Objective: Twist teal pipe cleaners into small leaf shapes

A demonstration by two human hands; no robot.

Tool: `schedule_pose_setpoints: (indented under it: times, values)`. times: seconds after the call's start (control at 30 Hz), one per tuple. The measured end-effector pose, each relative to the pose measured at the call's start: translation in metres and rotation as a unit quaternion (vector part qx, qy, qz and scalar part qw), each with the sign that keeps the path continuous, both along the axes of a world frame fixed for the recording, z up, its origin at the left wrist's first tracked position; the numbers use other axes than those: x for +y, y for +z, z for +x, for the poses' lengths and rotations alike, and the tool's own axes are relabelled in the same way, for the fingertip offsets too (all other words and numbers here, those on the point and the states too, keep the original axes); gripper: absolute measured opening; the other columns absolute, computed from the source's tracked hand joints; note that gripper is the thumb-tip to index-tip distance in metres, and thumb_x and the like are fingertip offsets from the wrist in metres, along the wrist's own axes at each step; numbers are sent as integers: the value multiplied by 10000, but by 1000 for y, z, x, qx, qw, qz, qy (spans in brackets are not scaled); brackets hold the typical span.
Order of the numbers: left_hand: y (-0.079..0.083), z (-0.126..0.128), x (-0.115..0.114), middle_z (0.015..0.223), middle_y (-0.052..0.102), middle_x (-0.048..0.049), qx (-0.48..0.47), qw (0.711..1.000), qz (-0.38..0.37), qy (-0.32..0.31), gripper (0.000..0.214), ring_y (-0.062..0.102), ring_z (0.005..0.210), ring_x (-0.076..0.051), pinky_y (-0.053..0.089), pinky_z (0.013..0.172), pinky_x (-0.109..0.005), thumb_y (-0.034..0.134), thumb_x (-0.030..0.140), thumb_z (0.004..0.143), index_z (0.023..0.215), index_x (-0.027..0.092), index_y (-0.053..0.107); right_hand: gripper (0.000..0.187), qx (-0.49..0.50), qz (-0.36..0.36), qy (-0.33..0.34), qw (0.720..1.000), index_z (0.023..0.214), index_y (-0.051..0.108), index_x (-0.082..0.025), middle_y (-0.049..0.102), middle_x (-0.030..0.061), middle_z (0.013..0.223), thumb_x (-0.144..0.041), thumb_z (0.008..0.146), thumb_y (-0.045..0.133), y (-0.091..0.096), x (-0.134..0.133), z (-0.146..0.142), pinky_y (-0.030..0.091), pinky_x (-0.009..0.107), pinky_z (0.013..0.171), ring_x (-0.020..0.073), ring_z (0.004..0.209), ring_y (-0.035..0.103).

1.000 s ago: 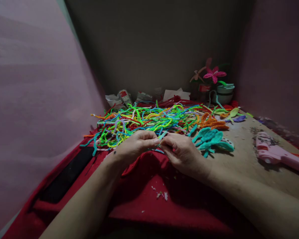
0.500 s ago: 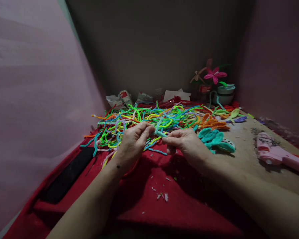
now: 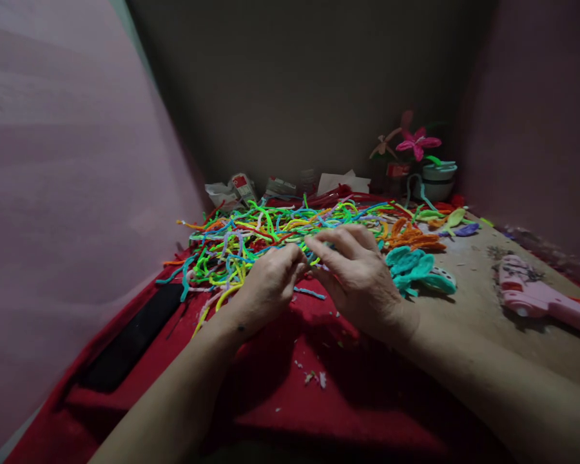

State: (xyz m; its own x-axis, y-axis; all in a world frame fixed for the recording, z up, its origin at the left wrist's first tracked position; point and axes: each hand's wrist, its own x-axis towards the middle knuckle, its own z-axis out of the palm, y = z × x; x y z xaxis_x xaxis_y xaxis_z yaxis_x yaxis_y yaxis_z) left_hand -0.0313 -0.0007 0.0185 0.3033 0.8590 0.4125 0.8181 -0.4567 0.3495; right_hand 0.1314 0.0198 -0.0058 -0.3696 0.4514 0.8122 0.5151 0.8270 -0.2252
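My left hand (image 3: 270, 283) and my right hand (image 3: 360, 274) meet fingertip to fingertip at the near edge of a heap of coloured pipe cleaners (image 3: 280, 235). The left hand's fingers are curled into a pinch. The right hand arches over the heap, with its thumb and forefinger drawn together against the left fingertips. What they pinch is hidden between them. Both hands hover over a red cloth (image 3: 299, 386). A bunch of teal looped pipe-cleaner shapes (image 3: 410, 267) lies just right of the right hand.
Orange looped shapes (image 3: 410, 237) lie behind the teal ones. A pink glue gun (image 3: 536, 296) rests on the bare tabletop at the right. A pot with a pink pipe-cleaner flower (image 3: 423, 154) and crumpled packets (image 3: 236, 190) stand at the back wall. Pink walls close in on both sides.
Both hands moved forward onto the heap's edge. The short teal piece seen between them half a second ago is now hidden, and the right hand has turned its back upward.
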Motion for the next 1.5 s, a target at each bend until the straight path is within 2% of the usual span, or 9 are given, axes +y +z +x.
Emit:
schedule_pose_setpoints:
  times: [0.07, 0.17, 0.23, 0.3, 0.37, 0.43, 0.73, 1.1, 1.5]
  values:
    - [1, 1, -1, 614, 466, 28, -22, 1000, -19, 8, 151, 402, 559, -96, 324, 555, -213, 426, 211, 821, 675, 177, 442, 155, -27, -42, 6, 999, 834, 690, -186, 638, 74, 747, -230, 808, 544, -1, 2, 0, 366, 376, 748, 217, 796, 494]
    - [4, 2, -1, 597, 452, 33, -55, 997, -42, 14, 168, 391, 552, -92, 318, 543, -209, 438, 234, 823, 669, 171, 459, 152, 32, -203, 52, 977, 651, 671, -178, 607, 40, 621, -217, 770, 584, -1, 4, 0, 370, 321, 662, 169, 664, 489]
    - [5, 2, -2, 605, 456, 33, -76, 995, -59, 5, 172, 387, 553, -88, 316, 541, -207, 439, 239, 823, 668, 169, 466, 109, 100, -360, 118, 920, 642, 658, -172, 607, 18, 623, -233, 725, 622, 1, 6, 1, 372, 289, 624, 141, 618, 498]
    - [7, 2, -3, 624, 460, 34, -102, 991, -82, -9, 173, 386, 559, -84, 314, 537, -204, 438, 246, 822, 672, 167, 472, 103, 166, -495, 197, 829, 664, 652, -168, 593, -4, 617, -270, 673, 662, 1, 9, 2, 368, 268, 599, 119, 583, 492]
    - [9, 1, -5, 630, 452, 37, -131, 984, -115, -20, 174, 383, 561, -80, 311, 530, -200, 445, 263, 819, 680, 164, 480, 157, 206, -573, 267, 747, 653, 641, -158, 573, -12, 604, -309, 642, 684, 1, 12, 4, 364, 259, 594, 104, 565, 475]
    - [11, 0, -6, 616, 434, 42, -159, 974, -159, -25, 184, 373, 553, -76, 305, 522, -198, 458, 290, 813, 686, 160, 485, 198, 217, -601, 297, 710, 595, 625, -147, 554, -13, 567, -330, 631, 690, 1, 14, 5, 365, 255, 590, 93, 541, 459]
    - [15, -5, -4, 575, 444, 38, -209, 923, -321, -35, 240, 367, 524, -74, 294, 509, -205, 509, 362, 759, 665, 141, 503, 134, 97, -569, 200, 792, 623, 674, -129, 586, 3, 536, -262, 631, 665, 10, 9, 7, 368, 242, 536, 96, 512, 479]
    - [13, -2, -3, 578, 435, 35, -213, 925, -314, -2, 247, 351, 514, -65, 275, 485, -192, 533, 366, 742, 680, 127, 539, 155, 84, -583, 201, 783, 569, 658, -157, 576, -2, 500, -294, 642, 653, 8, 11, 8, 341, 250, 496, 95, 465, 453]
    - [13, -4, -1, 690, 561, -4, -219, 946, -233, -56, 148, 493, 648, -106, 386, 625, -225, 560, 272, 746, 740, 129, 602, 169, 192, -562, 257, 763, 601, 603, -137, 559, -13, 516, -290, 657, 647, -1, 14, 3, 375, 245, 542, 89, 491, 473]
